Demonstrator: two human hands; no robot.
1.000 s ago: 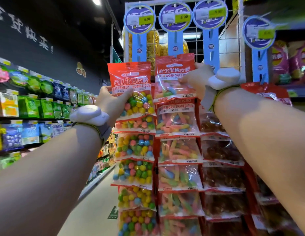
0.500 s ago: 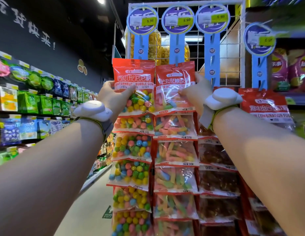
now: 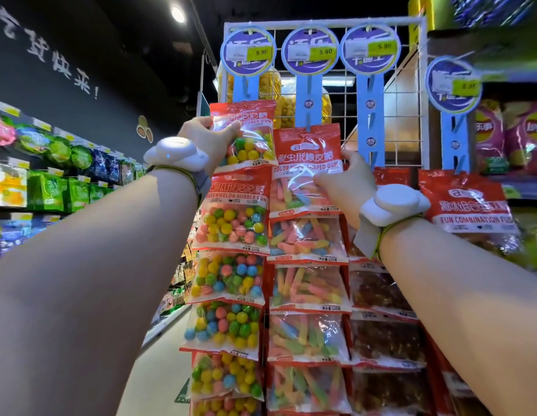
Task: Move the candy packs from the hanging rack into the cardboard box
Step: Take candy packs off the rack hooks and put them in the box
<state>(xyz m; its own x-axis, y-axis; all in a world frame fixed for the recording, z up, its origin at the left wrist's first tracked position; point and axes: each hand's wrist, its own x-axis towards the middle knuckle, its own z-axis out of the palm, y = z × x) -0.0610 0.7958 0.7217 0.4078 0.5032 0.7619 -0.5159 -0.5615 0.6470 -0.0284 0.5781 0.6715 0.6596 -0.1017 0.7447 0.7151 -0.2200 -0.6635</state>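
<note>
A white wire hanging rack (image 3: 414, 85) carries columns of candy packs on blue strips. My left hand (image 3: 205, 139) grips the top watermelon bubble gum pack (image 3: 246, 136) at its left edge, high in the left column. My right hand (image 3: 348, 181) pinches the top colour worm gum pack (image 3: 306, 163) at its right side, in the middle column. Beneath both hang several more packs of the same kinds. The cardboard box is out of view.
A third column of dark candy packs (image 3: 384, 295) and a fun combination pack (image 3: 468, 202) hang to the right. Shelves of green and blue goods (image 3: 51, 187) line the aisle at left. Chip bags (image 3: 513, 136) fill the shelf at right.
The view has tilted so the rack sits lower. My left hand has lifted the bubble gum pack higher than the pack below it; my right hand has slid down the worm pack.
</note>
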